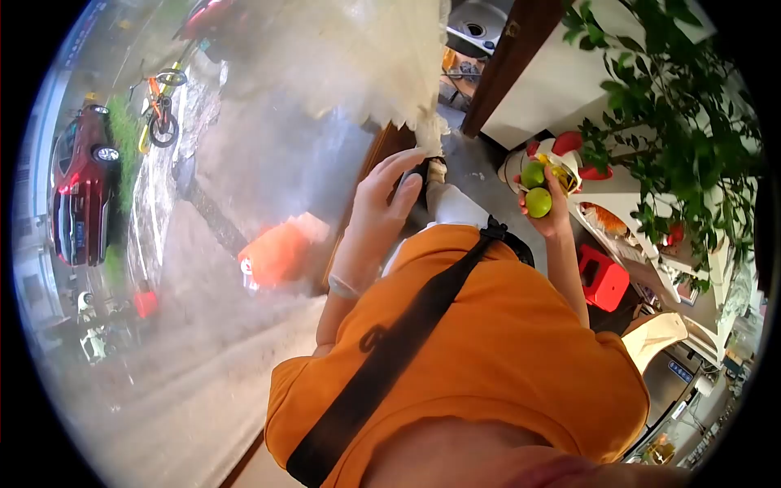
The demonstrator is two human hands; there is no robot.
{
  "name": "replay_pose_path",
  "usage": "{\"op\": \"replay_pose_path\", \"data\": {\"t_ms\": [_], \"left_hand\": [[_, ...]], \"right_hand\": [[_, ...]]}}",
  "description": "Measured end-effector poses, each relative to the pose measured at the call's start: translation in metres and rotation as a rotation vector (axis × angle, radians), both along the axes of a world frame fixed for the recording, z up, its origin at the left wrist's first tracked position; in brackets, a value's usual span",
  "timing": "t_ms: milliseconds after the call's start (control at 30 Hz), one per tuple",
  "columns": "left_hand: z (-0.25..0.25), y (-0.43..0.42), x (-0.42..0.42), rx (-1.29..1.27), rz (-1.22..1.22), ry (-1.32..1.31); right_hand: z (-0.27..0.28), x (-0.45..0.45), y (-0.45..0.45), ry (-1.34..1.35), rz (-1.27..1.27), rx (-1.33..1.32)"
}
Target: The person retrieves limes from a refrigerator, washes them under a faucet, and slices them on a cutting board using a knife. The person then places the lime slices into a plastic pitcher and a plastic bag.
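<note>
My right hand (551, 213) holds two round green citrus-like fruits (538, 202), with the fingers curled around them. Just beyond it is a white container (510, 169) with red parts and something yellow near its top. My left hand (381, 199) is raised in front of my body, its fingers extended, slightly bent and apart, with nothing in them. It looks pale, as if in a thin translucent glove with a cuff at the wrist. Close to its fingertips hangs the frilled edge of a pale, sheer curtain (382, 65). I cannot tell whether they touch.
A leafy plant (667, 106) leans in at the right. Below it stand a red stool (603, 278) and cluttered shelves. A metal sink (474, 26) shows past a brown door frame (508, 65). Through the glass at left are a dark red car (81, 187) and a bicycle (161, 106).
</note>
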State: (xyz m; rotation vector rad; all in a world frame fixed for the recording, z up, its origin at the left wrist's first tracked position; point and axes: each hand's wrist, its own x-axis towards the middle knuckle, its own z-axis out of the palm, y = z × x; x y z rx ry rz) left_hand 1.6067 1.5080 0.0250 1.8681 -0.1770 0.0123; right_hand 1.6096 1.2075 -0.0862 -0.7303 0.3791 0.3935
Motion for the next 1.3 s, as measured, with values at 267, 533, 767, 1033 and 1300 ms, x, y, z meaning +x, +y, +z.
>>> {"op": "replay_pose_path", "data": {"t_ms": [267,533,767,1033,1300], "left_hand": [[-0.026,-0.006,0.156,-0.033,-0.250,0.085],[-0.059,0.016,0.270,-0.192,-0.173,0.185],[-0.094,0.050,0.365,-0.163,-0.209,0.230],[-0.109,0.075,0.436,-0.127,-0.108,0.520],[-0.137,0.075,0.514,0.016,0.153,0.567]], "right_hand": [[-0.027,0.202,0.067,-0.022,0.095,-0.062],[-0.081,0.391,0.113,0.197,-0.134,-0.045],[-0.181,0.520,0.086,0.235,-0.355,-0.093],[-0.214,0.645,-0.032,0.228,-0.492,-0.476],[-0.238,0.757,-0.127,0.270,-0.632,-0.889]]}}
